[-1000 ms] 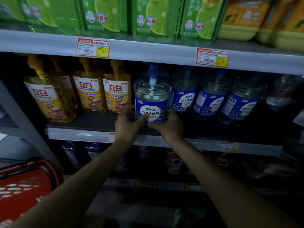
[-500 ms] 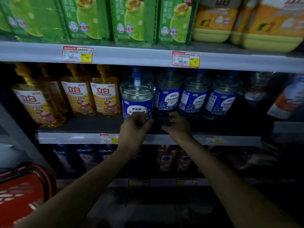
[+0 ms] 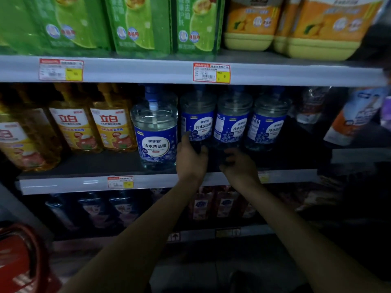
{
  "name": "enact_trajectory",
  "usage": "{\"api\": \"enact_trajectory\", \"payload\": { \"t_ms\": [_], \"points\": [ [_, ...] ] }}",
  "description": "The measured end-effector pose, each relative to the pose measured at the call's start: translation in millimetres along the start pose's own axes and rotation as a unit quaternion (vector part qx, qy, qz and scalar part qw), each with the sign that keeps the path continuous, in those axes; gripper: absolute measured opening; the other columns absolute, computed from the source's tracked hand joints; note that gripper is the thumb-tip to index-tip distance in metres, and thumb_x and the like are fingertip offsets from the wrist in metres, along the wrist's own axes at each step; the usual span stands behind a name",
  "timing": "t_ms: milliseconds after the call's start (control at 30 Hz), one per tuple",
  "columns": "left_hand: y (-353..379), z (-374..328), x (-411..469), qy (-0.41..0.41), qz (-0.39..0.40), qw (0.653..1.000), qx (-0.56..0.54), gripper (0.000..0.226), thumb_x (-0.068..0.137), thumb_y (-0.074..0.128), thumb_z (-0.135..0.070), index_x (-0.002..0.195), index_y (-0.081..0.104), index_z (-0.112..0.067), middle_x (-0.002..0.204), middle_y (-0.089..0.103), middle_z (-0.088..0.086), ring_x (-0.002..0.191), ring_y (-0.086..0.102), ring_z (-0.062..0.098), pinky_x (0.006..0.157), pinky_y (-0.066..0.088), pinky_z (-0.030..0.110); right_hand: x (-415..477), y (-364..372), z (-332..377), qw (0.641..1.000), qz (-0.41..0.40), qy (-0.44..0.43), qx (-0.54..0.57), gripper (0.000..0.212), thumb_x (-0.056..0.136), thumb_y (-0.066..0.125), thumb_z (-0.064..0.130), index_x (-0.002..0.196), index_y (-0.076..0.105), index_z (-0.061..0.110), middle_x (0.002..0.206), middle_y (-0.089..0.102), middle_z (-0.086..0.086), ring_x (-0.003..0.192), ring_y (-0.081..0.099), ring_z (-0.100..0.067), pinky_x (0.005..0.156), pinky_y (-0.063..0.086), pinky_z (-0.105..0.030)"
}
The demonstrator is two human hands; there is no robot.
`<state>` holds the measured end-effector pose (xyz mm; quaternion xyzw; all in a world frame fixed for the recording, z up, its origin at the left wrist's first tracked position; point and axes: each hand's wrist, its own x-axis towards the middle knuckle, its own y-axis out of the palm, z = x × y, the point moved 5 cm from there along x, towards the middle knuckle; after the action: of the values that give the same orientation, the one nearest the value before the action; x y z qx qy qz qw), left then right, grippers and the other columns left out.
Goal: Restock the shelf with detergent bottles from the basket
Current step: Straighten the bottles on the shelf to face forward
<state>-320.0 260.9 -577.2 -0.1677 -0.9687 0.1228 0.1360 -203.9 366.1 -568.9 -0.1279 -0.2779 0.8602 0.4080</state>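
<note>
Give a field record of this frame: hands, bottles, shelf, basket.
front bottle: upright at shelf front
rear bottles: three, blue labels, upright, further back
left hand: right of front bottle, thumb up over the leftmost of the rear bottles; grip unclear
right hand: beside the left, fingers curled; grip unclear
shelf: yellow bottles at left
basket: red, lower left, contents not visible
</note>
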Motion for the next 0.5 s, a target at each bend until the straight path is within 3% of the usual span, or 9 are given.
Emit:
{"api": "enact_trajectory", "payload": {
  "t_ms": [100,233,367,500],
  "points": [
    [12.1,4.0,9.9,-0.022,-0.015,0.999,-0.028,0.073,0.091,0.068,-0.019,0.156,0.035,-0.022,0.147,0.054,0.008,0.133,0.055,0.029,0.107,0.051,0.050,8.2,0.2,-4.6,1.000,0.020,-0.014,0.008,0.051,0.092,0.066,0.007,0.140,0.053,0.019,0.127,0.062,-0.004,0.114,0.061,-0.022,0.097,0.053,-0.039],
    [22.8,6.8,17.1,-0.032,-0.040,0.998,-0.023,0.068,0.094,0.066,-0.016,0.156,0.036,-0.019,0.147,0.051,0.010,0.132,0.055,0.029,0.103,0.050,0.041,27.5,-2.1,-6.5,0.998,0.040,-0.036,0.015,0.050,0.095,0.060,0.003,0.142,0.050,0.019,0.131,0.059,-0.005,0.117,0.056,-0.021,0.098,0.049,-0.036],
    [36.3,6.5,19.6,0.005,-0.026,0.999,-0.026,0.052,0.097,0.065,-0.018,0.146,0.049,-0.020,0.144,0.057,0.006,0.129,0.057,0.023,0.106,0.053,0.047,42.9,0.9,-8.4,0.998,0.033,-0.033,0.037,0.053,0.095,0.056,-0.001,0.143,0.050,0.020,0.132,0.059,-0.006,0.110,0.053,-0.015,0.090,0.044,-0.029],
    [41.4,-0.2,22.6,0.042,-0.045,0.997,-0.036,0.047,0.097,0.063,-0.017,0.143,0.053,-0.020,0.138,0.061,0.005,0.125,0.060,0.018,0.103,0.055,0.044,51.2,2.2,-7.6,0.997,0.021,-0.029,0.069,0.056,0.094,0.055,-0.003,0.144,0.048,0.021,0.133,0.059,-0.005,0.119,0.056,-0.019,0.094,0.047,-0.030]
  ]
}}
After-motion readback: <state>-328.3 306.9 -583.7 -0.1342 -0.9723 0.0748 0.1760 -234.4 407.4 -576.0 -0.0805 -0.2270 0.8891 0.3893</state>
